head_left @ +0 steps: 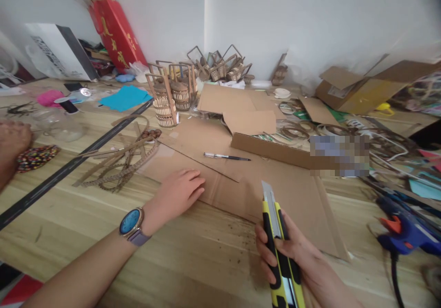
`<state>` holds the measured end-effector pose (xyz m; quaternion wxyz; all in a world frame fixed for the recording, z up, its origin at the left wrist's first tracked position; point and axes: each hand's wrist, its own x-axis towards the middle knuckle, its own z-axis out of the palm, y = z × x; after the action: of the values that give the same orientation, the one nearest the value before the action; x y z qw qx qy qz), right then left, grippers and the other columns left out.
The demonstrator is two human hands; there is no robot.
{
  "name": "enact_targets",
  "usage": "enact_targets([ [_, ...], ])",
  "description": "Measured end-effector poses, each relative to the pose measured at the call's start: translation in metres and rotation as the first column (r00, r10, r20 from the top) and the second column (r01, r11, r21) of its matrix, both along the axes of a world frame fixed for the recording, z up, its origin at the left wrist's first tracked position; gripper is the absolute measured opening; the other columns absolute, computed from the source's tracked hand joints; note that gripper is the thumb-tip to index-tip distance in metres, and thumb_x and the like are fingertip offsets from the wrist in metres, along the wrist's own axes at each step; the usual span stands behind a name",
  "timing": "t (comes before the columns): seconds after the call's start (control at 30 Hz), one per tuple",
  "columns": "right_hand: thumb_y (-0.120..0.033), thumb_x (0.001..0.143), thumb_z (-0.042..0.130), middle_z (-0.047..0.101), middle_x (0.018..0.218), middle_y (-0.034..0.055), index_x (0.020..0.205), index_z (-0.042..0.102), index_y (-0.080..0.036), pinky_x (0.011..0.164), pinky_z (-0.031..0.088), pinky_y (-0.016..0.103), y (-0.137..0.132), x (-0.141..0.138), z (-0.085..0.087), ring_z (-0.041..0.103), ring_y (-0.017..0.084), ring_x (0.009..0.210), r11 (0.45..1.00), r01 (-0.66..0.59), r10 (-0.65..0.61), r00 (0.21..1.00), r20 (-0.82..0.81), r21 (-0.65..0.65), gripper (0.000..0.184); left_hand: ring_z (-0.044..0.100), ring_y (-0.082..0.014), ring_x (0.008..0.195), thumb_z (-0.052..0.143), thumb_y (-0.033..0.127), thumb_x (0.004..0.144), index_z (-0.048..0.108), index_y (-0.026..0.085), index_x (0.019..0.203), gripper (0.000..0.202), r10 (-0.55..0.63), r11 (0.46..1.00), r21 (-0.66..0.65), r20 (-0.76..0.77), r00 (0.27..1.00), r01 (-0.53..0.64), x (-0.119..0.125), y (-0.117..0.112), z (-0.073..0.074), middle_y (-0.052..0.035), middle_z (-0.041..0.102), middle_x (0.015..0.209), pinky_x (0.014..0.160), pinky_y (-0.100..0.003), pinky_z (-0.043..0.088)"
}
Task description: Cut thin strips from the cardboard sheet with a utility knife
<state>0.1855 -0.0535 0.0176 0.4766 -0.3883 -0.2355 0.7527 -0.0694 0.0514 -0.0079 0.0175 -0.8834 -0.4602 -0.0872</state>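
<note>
My right hand (292,248) is wrapped round a yellow and black utility knife (280,253), its blade out and pointing away from me. A flat sheet of brown cardboard (275,193) lies on the table under the blade, with a long cut or slit in its left part. My left hand (179,191), with a watch (131,221) on the wrist, rests flat on the cardboard's near left edge, holding nothing. A black pen (227,156) lies across the sheet beyond both hands.
Small bamboo baskets (165,101) stand at the back. Bamboo strips (117,161) lie at the left, near another person's hand (14,140). At the right are a blue glue gun (406,230), coiled strips and an open cardboard box (365,97). Blue sheets (126,98) lie at the back left.
</note>
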Motion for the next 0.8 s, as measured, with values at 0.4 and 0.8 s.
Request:
enact_targets([
  [0.4, -0.066, 0.083, 0.057, 0.058, 0.072, -0.0034, 0.095, 0.052, -0.023, 0.047, 0.038, 0.023, 0.023, 0.015, 0.027, 0.052, 0.010, 0.052, 0.942, -0.334, 0.288, 0.768, 0.573, -0.026, 0.045, 0.056, -0.0264, 0.120, 0.044, 0.026, 0.099, 0.062, 0.016, 0.118, 0.028, -0.069, 0.997, 0.043, 0.061, 0.996, 0.067, 0.000, 0.011, 0.015, -0.0120, 0.061, 0.128, 0.100, -0.042, 0.047],
  [0.8, -0.033, 0.093, 0.050, 0.074, 0.088, 0.0105, 0.101, 0.064, -0.021, 0.058, 0.045, 0.032, 0.086, -0.019, 0.023, 0.070, 0.030, 0.080, 0.538, -0.801, -0.133, -0.388, 0.912, -0.262, 0.020, 0.024, -0.0298, 0.146, 0.038, 0.049, 0.101, 0.038, 0.013, 0.146, 0.058, -0.388, 0.921, -0.048, -0.040, 0.921, 0.386, 0.059, 0.070, -0.012, -0.0163, 0.031, 0.156, 0.117, -0.049, 0.020],
])
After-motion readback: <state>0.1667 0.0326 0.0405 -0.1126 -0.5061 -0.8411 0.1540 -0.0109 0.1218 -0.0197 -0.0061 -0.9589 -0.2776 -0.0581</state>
